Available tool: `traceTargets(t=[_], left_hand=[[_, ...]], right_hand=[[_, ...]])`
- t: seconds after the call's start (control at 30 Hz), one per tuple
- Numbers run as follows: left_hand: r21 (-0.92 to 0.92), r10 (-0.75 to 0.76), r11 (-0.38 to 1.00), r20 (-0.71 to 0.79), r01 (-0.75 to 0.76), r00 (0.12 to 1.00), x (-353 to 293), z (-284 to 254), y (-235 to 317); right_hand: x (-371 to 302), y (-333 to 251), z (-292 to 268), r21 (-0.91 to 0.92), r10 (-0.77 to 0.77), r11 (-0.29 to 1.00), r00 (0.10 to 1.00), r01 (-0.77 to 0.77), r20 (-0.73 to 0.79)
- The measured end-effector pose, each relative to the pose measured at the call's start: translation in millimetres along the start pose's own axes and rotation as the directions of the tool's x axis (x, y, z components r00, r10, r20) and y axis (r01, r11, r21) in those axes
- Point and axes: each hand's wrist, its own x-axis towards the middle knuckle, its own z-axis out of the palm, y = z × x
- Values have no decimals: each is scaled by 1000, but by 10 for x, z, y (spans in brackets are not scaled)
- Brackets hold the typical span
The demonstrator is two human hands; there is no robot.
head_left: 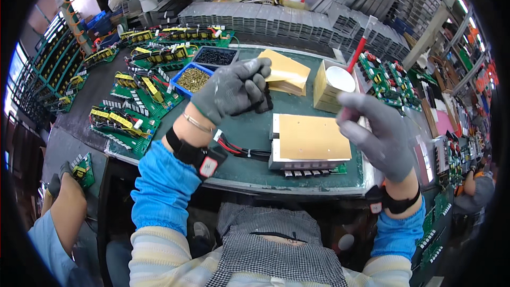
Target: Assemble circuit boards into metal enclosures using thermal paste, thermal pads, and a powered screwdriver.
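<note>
My left hand, in a grey glove, is raised over the bench with its fingers curled and pinched beside a stack of yellow sheets. Whether it grips a sheet corner or a small part cannot be made out. My right hand, also gloved and slightly blurred, has thumb and forefinger bent together; a reddish bit shows between them. Between both hands lies a metal-cased unit with a yellow sheet on top and a green board edge below. Red and black wires leave its left side.
A blue bin of brass-coloured parts and a bin of black parts stand near my left hand. Green circuit boards lie left. A white round container and red-handled brush stand right. Metal casings line the back; a co-worker's arm is left.
</note>
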Motion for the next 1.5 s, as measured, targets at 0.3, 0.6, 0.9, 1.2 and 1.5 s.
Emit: traceTargets(t=[0.3,0.6,0.9,1.2,1.5], left_hand=[[-86,-112,989,57,117,992,-405,161,-644],[236,-18,971,-99,41,995,-544,298,-745],[531,86,847,-89,-25,992,-599,443,-764],[696,119,714,-8,-80,993,-544,411,-810],[-57,280,955,-139,-290,950,-380,-222,-692]], right_hand=[[384,56,539,12,-196,980,980,196,-35],[344,213,728,189,-62,980,998,57,20],[273,316,732,376,10,926,999,-23,35],[281,306,705,387,56,917,993,-92,103],[237,792,794,-52,85,995,994,-82,67]])
